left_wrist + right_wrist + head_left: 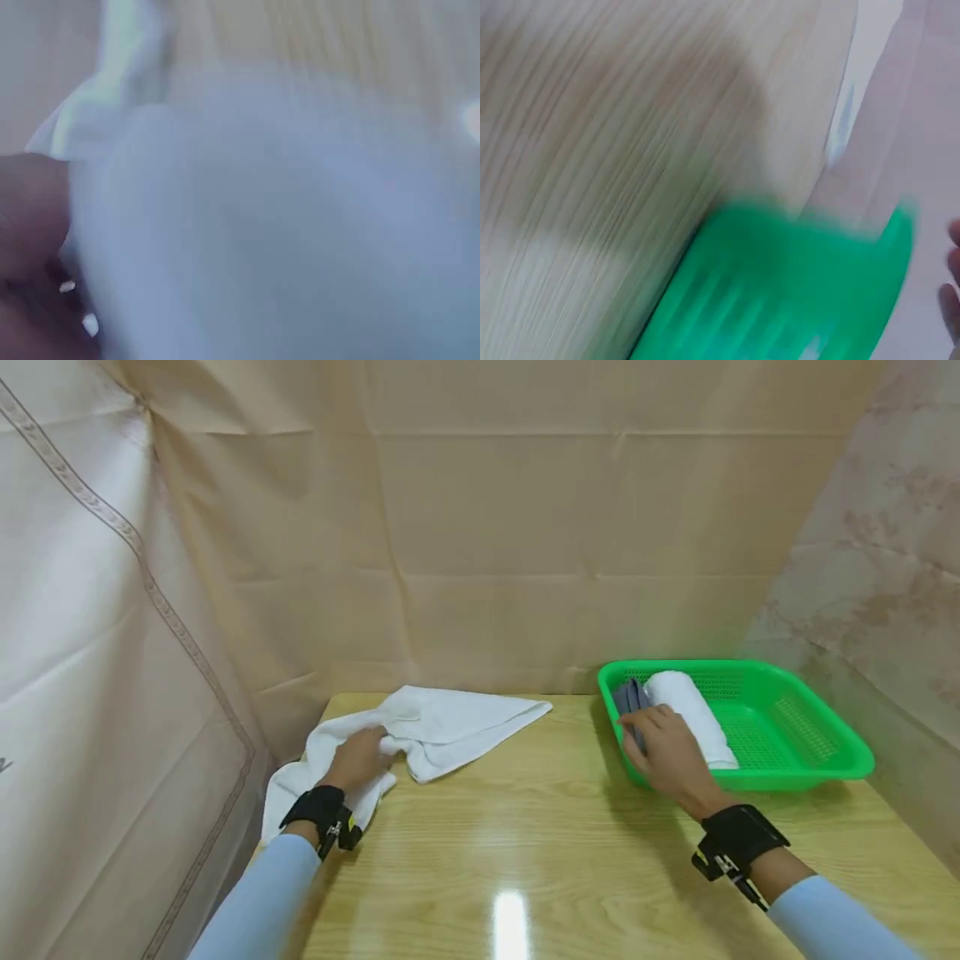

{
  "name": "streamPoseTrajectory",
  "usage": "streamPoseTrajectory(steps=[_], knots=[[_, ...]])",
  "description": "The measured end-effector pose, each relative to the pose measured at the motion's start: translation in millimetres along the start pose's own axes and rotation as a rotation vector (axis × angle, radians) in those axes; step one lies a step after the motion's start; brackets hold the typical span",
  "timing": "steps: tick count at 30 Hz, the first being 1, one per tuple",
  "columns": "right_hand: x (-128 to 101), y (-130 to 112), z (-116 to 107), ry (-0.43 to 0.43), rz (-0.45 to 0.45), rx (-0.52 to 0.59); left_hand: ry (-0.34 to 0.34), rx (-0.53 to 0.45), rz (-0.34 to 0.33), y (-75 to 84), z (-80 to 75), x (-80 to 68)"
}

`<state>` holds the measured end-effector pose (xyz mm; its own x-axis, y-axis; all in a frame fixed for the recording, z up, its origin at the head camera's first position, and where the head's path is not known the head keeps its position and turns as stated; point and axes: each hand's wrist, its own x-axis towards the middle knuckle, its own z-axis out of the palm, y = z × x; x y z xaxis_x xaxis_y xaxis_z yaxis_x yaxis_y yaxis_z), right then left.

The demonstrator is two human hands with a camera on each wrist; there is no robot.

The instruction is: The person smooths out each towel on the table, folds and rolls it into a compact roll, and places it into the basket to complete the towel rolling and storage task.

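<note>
A crumpled white towel (457, 722) lies at the table's back left, part of it spread flat. My left hand (358, 760) grips it near its middle. In the left wrist view the curled fingers (34, 217) show at the left edge, beside blurred white cloth (262, 225). My right hand (667, 752) is over the left side of the green basket (795, 781), nearest to a folded grey cloth (630, 697). Its fingertips (951, 307) show at the right edge of the right wrist view, with nothing seen held. A rolled white towel (690, 714) lies beside the grey cloth.
The wooden table (480, 843) extends between the hands and toward the front. A beige cloth backdrop (487, 527) hangs along the back edge, with cloth sides (90, 652) at left and right. The basket has raised, perforated walls.
</note>
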<state>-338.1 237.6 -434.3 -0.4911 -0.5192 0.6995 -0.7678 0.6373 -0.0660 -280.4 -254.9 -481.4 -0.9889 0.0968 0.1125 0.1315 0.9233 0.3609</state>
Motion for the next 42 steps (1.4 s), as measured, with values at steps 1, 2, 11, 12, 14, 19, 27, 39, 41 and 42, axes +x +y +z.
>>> streamPoseTrajectory(steps=[1, 2, 11, 12, 14, 19, 27, 39, 41, 42], knots=[[3, -12, 6, -0.047, 0.0, 0.021, -0.017, -0.037, 0.084, 7.7, 1.3, -1.2], [7, -23, 12, -0.098, 0.001, 0.042, -0.033, -0.075, 0.173, 17.4, 3.2, -2.0], [6, -92, 54, -0.488, -0.054, 0.143, -0.505, -0.551, 0.466, 123.0, -9.2, -24.8], [3, -93, 55, -0.485, -0.061, 0.163, -0.481, -0.53, 0.45, 126.2, -7.8, -26.0], [-3, -93, 53, -0.461, -0.024, 0.217, -0.385, -0.459, 0.407, 128.7, -3.6, -27.7], [12, -87, 23, -0.325, 0.301, 0.434, -0.23, -0.26, 0.367, 129.9, 10.8, -29.4], [63, -97, -52, 0.028, 0.476, 0.454, -0.111, -0.152, 0.41, 127.4, 24.8, -22.9], [44, -61, -156, 0.018, 0.257, 0.591, -0.28, -0.188, 0.232, 87.8, 34.9, -12.5], [35, -56, -164, -0.052, 0.336, 0.708, -0.321, -0.171, 0.226, 80.4, 27.8, -12.3], [31, -53, -167, -0.072, 0.386, 0.8, -0.333, -0.148, 0.224, 75.8, 24.9, -12.7]])
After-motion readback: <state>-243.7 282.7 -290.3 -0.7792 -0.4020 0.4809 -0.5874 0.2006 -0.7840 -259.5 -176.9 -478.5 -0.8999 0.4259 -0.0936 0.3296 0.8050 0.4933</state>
